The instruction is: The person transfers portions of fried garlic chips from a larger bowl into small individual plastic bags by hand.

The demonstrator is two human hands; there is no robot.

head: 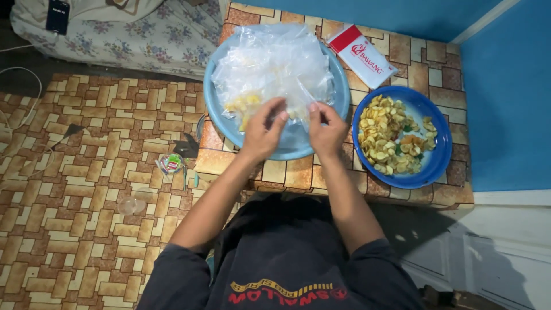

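A light blue round basin [338,95] on a low patterned table holds a heap of clear plastic bags [270,63], some with yellow chips inside. My left hand [263,133] and my right hand [327,133] meet over the basin's near rim, both pinching one small clear bag [295,106] between thumbs and fingertips. A dark blue bowl [427,166] to the right is filled with yellow chips [390,135] mixed with a few green and brown bits.
A red and white packet [361,54] lies at the table's far edge. The floor on the left has a small round colourful item [171,163], a clear lid [127,205], white cables [28,95] and a floral mattress [143,34] with a phone [57,15]. Blue walls stand right.
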